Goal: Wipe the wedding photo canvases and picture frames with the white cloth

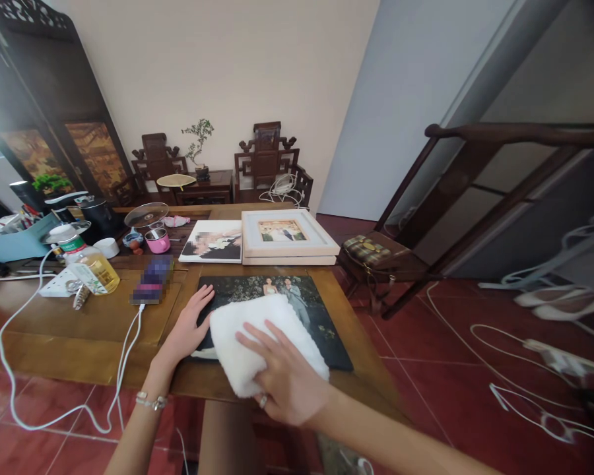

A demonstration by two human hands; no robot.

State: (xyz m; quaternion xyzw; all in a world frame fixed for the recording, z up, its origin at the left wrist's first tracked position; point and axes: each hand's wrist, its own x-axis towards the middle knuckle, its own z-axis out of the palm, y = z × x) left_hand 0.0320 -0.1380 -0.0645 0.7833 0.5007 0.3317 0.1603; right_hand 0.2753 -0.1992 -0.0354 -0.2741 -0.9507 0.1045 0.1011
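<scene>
A dark photo panel [321,316] showing two people in wedding clothes lies flat near the table's front right edge. Over its lower middle is a folded, fluffy white cloth [232,323]. My right hand [287,379] presses on the cloth, fingers spread across its top and thumb at its near edge. The cloth hides part of the picture. My left hand [191,323] rests flat on the panel's left edge, fingers stretched out and holding nothing.
Behind the panel lie a pale-framed photo [290,231] and a smaller print [212,243]. Leftward are a charging phone [152,280], a bottle of yellow liquid [92,260], a pink cup [157,240] and a power strip [57,285]. A wooden chair [410,260] stands right; cables cross the floor.
</scene>
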